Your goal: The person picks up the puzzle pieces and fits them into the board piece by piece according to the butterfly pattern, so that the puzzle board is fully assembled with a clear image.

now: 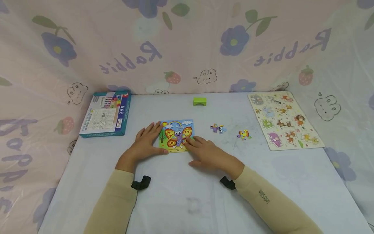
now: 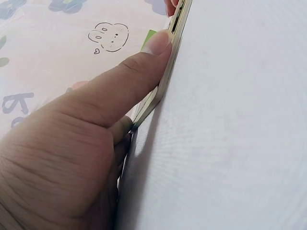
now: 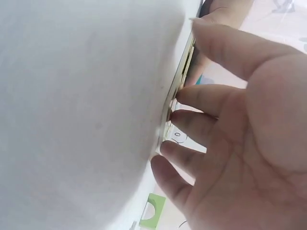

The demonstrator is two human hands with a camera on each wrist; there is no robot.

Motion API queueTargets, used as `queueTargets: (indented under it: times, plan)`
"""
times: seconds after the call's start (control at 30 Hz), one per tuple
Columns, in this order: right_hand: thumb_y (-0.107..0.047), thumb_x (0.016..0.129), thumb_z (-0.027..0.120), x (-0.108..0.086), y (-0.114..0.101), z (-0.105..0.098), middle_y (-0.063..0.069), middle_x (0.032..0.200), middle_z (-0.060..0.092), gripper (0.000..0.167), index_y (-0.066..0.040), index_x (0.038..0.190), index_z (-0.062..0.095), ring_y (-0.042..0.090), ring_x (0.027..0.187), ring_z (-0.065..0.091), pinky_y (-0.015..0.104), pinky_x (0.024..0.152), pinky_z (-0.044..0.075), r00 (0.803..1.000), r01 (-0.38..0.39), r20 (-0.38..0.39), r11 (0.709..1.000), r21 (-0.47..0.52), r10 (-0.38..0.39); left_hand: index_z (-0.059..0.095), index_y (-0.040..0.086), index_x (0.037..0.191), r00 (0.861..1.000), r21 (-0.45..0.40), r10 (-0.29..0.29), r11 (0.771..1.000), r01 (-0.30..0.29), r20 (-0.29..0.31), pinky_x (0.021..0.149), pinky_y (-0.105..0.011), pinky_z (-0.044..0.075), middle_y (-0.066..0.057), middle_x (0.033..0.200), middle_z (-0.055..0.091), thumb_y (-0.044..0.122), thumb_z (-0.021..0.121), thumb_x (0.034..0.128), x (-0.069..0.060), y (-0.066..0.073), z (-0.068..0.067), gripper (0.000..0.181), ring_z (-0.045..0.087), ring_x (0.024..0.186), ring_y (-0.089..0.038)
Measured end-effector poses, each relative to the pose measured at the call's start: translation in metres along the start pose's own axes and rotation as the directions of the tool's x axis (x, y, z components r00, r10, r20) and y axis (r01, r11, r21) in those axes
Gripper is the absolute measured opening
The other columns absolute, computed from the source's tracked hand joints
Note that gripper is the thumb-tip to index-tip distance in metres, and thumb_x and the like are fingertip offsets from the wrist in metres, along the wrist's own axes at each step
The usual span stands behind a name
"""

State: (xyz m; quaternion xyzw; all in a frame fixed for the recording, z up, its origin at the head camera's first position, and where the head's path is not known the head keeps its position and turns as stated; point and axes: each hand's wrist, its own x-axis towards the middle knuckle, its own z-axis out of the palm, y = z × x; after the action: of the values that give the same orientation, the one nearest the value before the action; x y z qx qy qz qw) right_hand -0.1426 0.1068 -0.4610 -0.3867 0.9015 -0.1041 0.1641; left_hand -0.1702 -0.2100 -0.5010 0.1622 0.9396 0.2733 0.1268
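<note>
A butterfly jigsaw puzzle in a thin tray lies flat between the hands in the head view. My left hand rests along its left side, fingers stretched out; in the left wrist view the thumb lies on the tray edge. From the right, my right hand touches the puzzle's right part with its fingertips, the thumb held apart. Its fingers reach the tray edge in the right wrist view; whether a piece lies beneath them is hidden. Loose puzzle pieces and a yellow-red piece lie to the right.
A teal-edged box lies at the back left. At the back right is a wooden animal peg board. A green arched block stands near the back edge of the white-covered table. Patterned curtains enclose the back and sides.
</note>
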Motion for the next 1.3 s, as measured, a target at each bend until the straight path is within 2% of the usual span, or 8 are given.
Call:
queueTargets:
  times: [0.47, 0.63, 0.8, 0.9, 1.13, 1.3]
  plan:
    - [-0.047, 0.105, 0.073, 0.003, -0.002, 0.001, 0.01, 0.176, 0.033, 0.079, -0.008, 0.168, 0.044, 0.038, 0.158, 0.031, 0.061, 0.114, 0.044, 0.999, -0.001, -0.033, 0.997, -0.081, -0.002, 0.021, 0.018, 0.176, 1.0, -0.001, 0.004, 1.0, -0.004, -0.011, 0.129, -0.056, -0.007, 0.002, 0.182, 0.009, 0.071, 0.085, 0.0823, 0.0, 0.001, -0.003, 0.125, -0.004, 0.166, -0.025]
    - [-0.044, 0.105, 0.074, 0.008, 0.001, 0.001, 0.015, 0.17, 0.039, 0.075, -0.006, 0.165, 0.048, 0.036, 0.154, 0.036, 0.057, 0.117, 0.042, 0.997, -0.036, -0.064, 0.999, 0.003, 0.036, 0.022, 0.018, 0.176, 1.0, -0.007, 0.006, 1.0, -0.006, -0.009, 0.129, -0.056, -0.007, 0.002, 0.182, 0.009, 0.069, 0.086, 0.0823, -0.001, 0.001, -0.003, 0.125, -0.004, 0.166, -0.024]
    - [-0.038, 0.103, 0.079, 0.022, 0.007, 0.0, 0.017, 0.162, 0.043, 0.072, -0.003, 0.16, 0.052, 0.034, 0.145, 0.041, 0.047, 0.116, 0.045, 0.985, -0.123, -0.11, 0.986, 0.114, 0.136, 0.021, 0.018, 0.176, 1.0, -0.011, 0.002, 1.0, -0.002, -0.003, 0.129, -0.056, -0.007, 0.002, 0.182, 0.009, 0.068, 0.088, 0.0818, -0.002, 0.002, -0.002, 0.126, -0.004, 0.166, -0.025]
    - [-0.037, 0.101, 0.082, 0.03, 0.01, 0.0, 0.015, 0.156, 0.045, 0.069, -0.004, 0.156, 0.056, 0.032, 0.137, 0.042, 0.045, 0.11, 0.05, 0.979, -0.16, -0.109, 0.979, 0.13, 0.174, 0.021, 0.019, 0.176, 1.0, -0.011, 0.0, 1.0, 0.0, -0.002, 0.129, -0.056, -0.007, 0.002, 0.182, 0.009, 0.068, 0.088, 0.0817, -0.002, 0.002, -0.002, 0.126, -0.004, 0.166, -0.024]
    - [-0.033, 0.099, 0.085, 0.04, 0.013, -0.003, 0.015, 0.145, 0.048, 0.059, -0.004, 0.145, 0.063, 0.031, 0.129, 0.043, 0.043, 0.103, 0.052, 0.975, -0.175, -0.103, 0.969, 0.176, 0.195, 0.022, 0.017, 0.176, 1.0, -0.024, 0.016, 1.0, -0.016, -0.009, 0.129, -0.057, -0.006, 0.001, 0.182, 0.01, 0.066, 0.088, 0.0822, -0.002, 0.003, -0.004, 0.124, -0.003, 0.166, -0.025]
    - [-0.033, 0.098, 0.086, 0.04, 0.011, -0.005, 0.014, 0.145, 0.051, 0.059, -0.005, 0.145, 0.065, 0.031, 0.129, 0.046, 0.043, 0.102, 0.052, 0.976, -0.175, -0.11, 0.975, 0.135, 0.19, 0.022, 0.018, 0.176, 1.0, -0.029, 0.017, 0.999, -0.017, -0.009, 0.129, -0.055, -0.007, 0.002, 0.182, 0.01, 0.065, 0.088, 0.0829, -0.003, 0.005, -0.004, 0.123, -0.003, 0.166, -0.024]
